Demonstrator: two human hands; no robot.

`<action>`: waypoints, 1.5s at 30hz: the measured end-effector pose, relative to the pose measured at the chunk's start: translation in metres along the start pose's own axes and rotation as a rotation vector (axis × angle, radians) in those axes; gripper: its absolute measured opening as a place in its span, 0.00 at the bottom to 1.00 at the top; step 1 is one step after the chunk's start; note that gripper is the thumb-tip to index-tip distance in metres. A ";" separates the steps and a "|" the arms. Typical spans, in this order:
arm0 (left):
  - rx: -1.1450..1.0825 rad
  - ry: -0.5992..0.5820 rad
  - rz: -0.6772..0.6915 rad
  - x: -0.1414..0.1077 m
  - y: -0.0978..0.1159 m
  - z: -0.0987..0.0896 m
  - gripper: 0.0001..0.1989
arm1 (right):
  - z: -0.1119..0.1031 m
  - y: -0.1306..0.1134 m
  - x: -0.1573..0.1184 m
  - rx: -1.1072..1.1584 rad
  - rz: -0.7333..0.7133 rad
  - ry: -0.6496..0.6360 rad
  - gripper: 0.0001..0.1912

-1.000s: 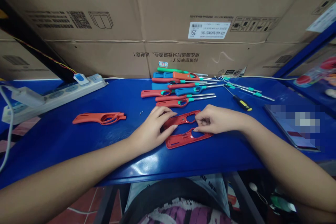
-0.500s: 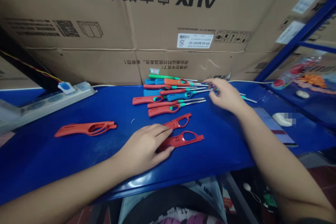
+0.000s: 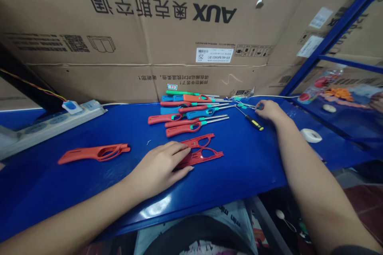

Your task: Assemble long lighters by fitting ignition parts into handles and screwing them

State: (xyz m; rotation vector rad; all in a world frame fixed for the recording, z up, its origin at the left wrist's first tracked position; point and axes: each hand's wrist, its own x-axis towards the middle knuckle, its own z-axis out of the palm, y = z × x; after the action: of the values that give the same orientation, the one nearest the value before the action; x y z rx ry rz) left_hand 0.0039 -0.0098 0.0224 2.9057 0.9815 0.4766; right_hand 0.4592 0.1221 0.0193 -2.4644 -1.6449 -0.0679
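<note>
One carton [image 3: 167, 32], printed AUX upside down, stands behind the left hand [image 3: 161, 167], thumb spread from fingers, and the right hand [image 3: 269, 111], its pinch impossible to tell; before it, two red shell halves [image 3: 193, 158] lie partly under the left, its white label [image 3: 209, 55] reads 25, and metal rods [image 3: 253, 106] near its foot end at the right.

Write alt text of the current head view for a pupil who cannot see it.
A person's left hand lies over two red plastic lighter shells on a blue table, while the right hand is at thin metal rods near a screwdriver. Colourful lighters lie grouped before cardboard.
</note>
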 end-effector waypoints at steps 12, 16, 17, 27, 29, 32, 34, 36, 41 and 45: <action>-0.004 -0.034 -0.006 0.001 -0.001 0.000 0.13 | -0.016 -0.018 -0.016 0.177 -0.083 0.194 0.06; -0.026 -0.076 -0.031 0.002 -0.006 -0.008 0.11 | -0.030 -0.030 -0.028 0.293 -0.203 0.294 0.07; -0.031 -0.086 -0.024 0.002 -0.008 -0.010 0.11 | -0.033 -0.034 -0.032 0.319 -0.239 0.306 0.08; -0.016 -0.078 -0.011 0.004 -0.022 -0.024 0.15 | -0.048 -0.091 -0.090 0.595 -0.822 0.092 0.11; -0.083 0.028 -0.083 0.005 -0.019 -0.020 0.19 | -0.049 -0.101 -0.103 0.624 -0.881 -0.012 0.10; -0.187 0.208 -0.197 0.006 -0.016 -0.009 0.21 | -0.050 -0.112 -0.121 0.651 -0.966 -0.164 0.09; -0.238 0.252 -0.217 0.006 -0.014 -0.002 0.22 | -0.050 -0.117 -0.130 0.658 -1.020 -0.248 0.09; -0.293 0.255 -0.209 0.006 -0.013 0.004 0.20 | -0.049 -0.122 -0.136 0.658 -1.072 -0.316 0.09; -0.344 0.281 -0.154 0.003 -0.010 0.008 0.15 | -0.042 -0.129 -0.139 0.635 -1.099 -0.435 0.10; -0.320 0.335 -0.138 0.002 -0.008 0.004 0.14 | -0.037 -0.128 -0.134 0.611 -1.083 -0.594 0.12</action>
State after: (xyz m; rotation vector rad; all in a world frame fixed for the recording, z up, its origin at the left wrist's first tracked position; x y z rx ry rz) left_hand 0.0017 -0.0022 0.0180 2.5032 1.0189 1.0293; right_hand 0.2919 0.0407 0.0533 -0.9953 -2.5189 0.9272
